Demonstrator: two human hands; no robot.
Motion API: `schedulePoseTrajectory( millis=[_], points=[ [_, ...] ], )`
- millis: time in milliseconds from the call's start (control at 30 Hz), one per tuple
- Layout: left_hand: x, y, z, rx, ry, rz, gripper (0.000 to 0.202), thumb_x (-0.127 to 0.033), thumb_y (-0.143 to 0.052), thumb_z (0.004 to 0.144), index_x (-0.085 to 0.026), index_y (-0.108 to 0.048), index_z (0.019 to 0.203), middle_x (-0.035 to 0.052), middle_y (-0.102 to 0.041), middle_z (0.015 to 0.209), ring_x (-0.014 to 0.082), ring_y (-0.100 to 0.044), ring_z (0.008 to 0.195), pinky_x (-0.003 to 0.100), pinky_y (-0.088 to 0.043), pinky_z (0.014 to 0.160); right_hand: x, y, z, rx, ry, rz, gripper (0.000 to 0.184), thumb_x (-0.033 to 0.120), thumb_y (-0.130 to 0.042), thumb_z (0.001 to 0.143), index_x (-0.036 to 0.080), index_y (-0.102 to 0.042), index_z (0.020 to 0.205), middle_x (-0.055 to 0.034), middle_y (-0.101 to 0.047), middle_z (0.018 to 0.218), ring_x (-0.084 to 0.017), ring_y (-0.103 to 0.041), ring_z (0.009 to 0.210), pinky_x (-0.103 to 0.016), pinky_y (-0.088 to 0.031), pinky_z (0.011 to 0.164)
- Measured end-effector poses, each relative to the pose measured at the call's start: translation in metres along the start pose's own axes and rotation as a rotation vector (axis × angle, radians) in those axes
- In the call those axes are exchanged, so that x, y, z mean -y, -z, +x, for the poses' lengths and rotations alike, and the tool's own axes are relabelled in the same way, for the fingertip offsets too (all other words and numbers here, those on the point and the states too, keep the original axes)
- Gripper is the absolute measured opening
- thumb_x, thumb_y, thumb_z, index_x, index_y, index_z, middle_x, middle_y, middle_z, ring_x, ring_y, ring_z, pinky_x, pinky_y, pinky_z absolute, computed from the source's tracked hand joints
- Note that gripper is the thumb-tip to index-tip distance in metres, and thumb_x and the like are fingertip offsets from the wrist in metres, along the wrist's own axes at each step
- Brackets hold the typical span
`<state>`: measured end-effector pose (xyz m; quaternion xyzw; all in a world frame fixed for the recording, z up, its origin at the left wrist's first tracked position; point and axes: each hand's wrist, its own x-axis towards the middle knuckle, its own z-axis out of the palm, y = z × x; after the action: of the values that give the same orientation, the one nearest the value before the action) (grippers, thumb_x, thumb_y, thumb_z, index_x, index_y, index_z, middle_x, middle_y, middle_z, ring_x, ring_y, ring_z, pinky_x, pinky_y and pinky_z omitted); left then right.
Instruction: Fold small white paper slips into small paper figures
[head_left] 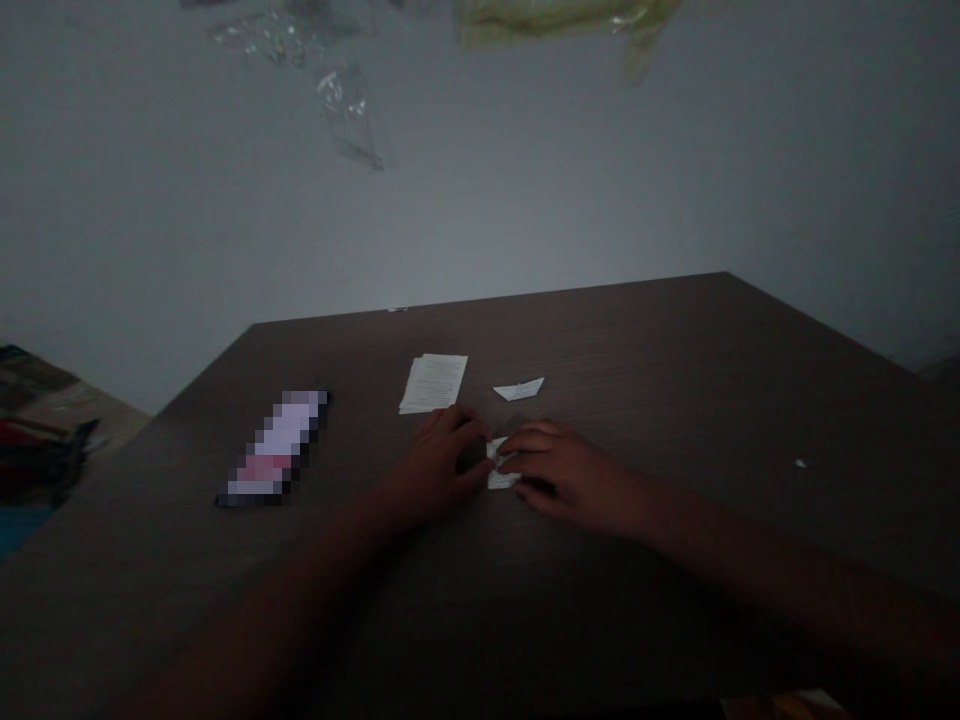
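A small piece of white printed paper [502, 481], apparently folded, lies on the table between my two hands. My left hand [441, 462] is closed at its left edge, with thumb and index fingertips meeting the paper. From the other side, the bent fingers of my right hand [568, 472] press on the paper's top and right part, covering much of it. Just beyond the hands sits a little folded paper boat [519, 390]. A stack of printed paper sheets [435, 381] lies past my left hand's fingers.
A phone [277, 445] with a lit, pixelated screen rests on the brown table [630, 350] at left. One tiny paper scrap [801, 463] lies far right, another white bit [397, 309] at the back edge. Behind stands a pale wall [525, 180] with clear plastic [352, 115] hanging high.
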<state>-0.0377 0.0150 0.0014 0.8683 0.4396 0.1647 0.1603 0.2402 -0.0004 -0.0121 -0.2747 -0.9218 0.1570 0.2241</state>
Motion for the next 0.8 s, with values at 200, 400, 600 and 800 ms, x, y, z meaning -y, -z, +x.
schedulePoseTrajectory(
  millis=[200,400,600,800],
  points=[
    [0.0009,0.0019,0.0002,0.015,0.0,0.003,0.025,-0.02,-0.075,0.107,-0.021,-0.079,0.132,0.0152,-0.073,0.155,0.0369,-0.068,0.147,0.057,-0.056,0.131,-0.0017,-0.0015,0.0012,-0.007,0.038,-0.005,0.026,0.023,-0.076,0.115,0.021,-0.086,0.139,-0.0156,-0.087,0.144,-0.033,-0.076,0.145,-0.059,-0.058,0.13],
    [0.004,0.0039,0.0037,0.03,-0.014,-0.025,0.021,-0.022,-0.065,0.113,-0.024,-0.08,0.127,0.012,-0.077,0.15,0.0332,-0.072,0.14,0.057,-0.059,0.127,-0.0029,-0.0025,0.0017,-0.018,0.05,-0.017,0.025,0.021,-0.077,0.115,0.022,-0.087,0.137,-0.0136,-0.088,0.141,-0.032,-0.076,0.143,-0.057,-0.06,0.128],
    [0.0034,0.0016,0.0035,0.01,-0.006,-0.034,0.02,-0.022,-0.076,0.108,-0.023,-0.079,0.128,0.0131,-0.076,0.153,0.0348,-0.071,0.142,0.058,-0.058,0.128,-0.0058,-0.0054,0.0008,-0.046,0.066,0.002,0.025,0.02,-0.079,0.113,0.024,-0.088,0.137,-0.0123,-0.089,0.14,-0.031,-0.077,0.141,-0.055,-0.06,0.128],
    [0.0086,-0.0017,0.0037,-0.003,-0.022,-0.029,0.02,-0.024,-0.083,0.105,-0.025,-0.079,0.124,0.012,-0.077,0.151,0.0353,-0.072,0.14,0.06,-0.058,0.126,-0.005,-0.0035,0.0006,-0.037,0.064,0.014,0.027,0.02,-0.078,0.114,0.023,-0.087,0.138,-0.0122,-0.088,0.142,-0.03,-0.077,0.141,-0.052,-0.06,0.128]
  ],
)
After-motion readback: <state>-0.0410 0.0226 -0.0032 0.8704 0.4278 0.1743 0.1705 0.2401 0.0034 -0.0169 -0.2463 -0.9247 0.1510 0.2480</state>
